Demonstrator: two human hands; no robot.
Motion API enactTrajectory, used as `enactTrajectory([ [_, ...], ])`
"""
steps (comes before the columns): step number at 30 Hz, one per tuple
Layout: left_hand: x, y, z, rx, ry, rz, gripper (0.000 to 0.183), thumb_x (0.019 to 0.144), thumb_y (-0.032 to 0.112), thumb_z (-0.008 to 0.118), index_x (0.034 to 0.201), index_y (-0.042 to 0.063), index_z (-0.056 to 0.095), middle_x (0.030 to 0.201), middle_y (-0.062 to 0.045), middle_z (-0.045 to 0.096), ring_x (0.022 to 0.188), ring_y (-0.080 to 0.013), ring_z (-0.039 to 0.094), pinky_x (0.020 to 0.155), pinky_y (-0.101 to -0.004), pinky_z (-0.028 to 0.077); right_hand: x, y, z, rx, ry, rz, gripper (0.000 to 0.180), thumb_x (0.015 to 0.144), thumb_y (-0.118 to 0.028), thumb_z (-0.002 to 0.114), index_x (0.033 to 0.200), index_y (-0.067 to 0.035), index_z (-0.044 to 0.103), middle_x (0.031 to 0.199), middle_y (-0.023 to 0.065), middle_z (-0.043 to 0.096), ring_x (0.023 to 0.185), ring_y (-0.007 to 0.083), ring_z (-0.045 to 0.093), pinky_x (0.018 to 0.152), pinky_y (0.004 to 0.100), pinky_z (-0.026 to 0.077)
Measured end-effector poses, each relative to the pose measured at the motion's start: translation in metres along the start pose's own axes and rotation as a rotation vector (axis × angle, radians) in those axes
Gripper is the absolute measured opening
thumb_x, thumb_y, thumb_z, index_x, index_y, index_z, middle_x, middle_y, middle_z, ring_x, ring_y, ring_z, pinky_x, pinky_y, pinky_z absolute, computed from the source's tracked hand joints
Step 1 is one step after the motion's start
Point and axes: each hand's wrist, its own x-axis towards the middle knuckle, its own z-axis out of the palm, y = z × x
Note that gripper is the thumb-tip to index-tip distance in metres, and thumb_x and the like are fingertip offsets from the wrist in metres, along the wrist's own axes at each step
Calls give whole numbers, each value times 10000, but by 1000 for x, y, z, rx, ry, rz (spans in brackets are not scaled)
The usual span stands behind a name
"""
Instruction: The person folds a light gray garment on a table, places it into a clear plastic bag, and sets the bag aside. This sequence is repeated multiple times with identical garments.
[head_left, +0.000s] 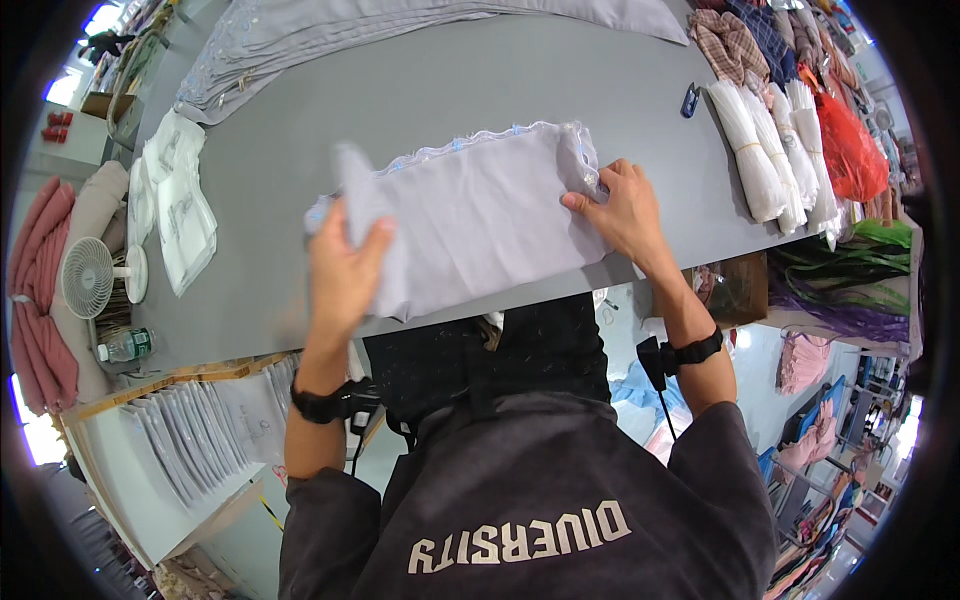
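Note:
A light grey cloth (480, 217) with a scalloped, embroidered edge lies folded into a band at the front of the grey table (450, 82). My left hand (345, 262) grips its left end, where a blurred flap of the cloth stands up above the thumb. At the right end, my right hand (619, 210) pinches the embroidered corner between thumb and fingers. Farther back lies a layered stack of similar grey cloths (330, 37) with embroidery along its left end.
Clear plastic bags (180, 210), a small white fan (90, 277) and a plastic bottle (127, 345) are on the left. Rubber-banded white bundles (750, 161), blue thread snips (689, 100) and a red plastic bag (847, 150) lie right. Packed sleeves fill a box (195, 435) below.

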Motion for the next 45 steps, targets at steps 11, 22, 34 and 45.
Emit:
enactTrajectory([
  [11,3,-3,58,592,-83,446,247,894,119,779,1121,33,734,1110,-91,722,1034,-298,699,933,-410,547,-5,5,6,49,68,-33,623,798,-575,820,978,17,750,1043,136,667,1034,336,596,922,450,459],
  [22,38,-12,71,745,-414,572,897,897,454,767,1615,80,381,1665,-174,379,1567,-345,303,1297,-521,171,-5,4,4,52,61,-34,567,838,-492,832,1024,35,733,1031,149,674,997,351,599,875,458,500],
  [34,2,-11,51,161,62,133,590,1099,401,542,1523,-3,474,1219,-163,713,1006,-252,728,853,-358,609,0,-93,-22,592,58,-188,341,932,-145,775,1216,18,683,979,162,758,848,267,730,790,352,569],
  [45,-10,-47,27,-21,34,14,843,977,257,723,1626,-37,273,1004,-97,699,802,-168,654,739,-325,543,-21,-138,16,828,-259,-367,203,969,-34,648,1163,-8,702,1104,155,733,878,356,711,761,433,559],
])
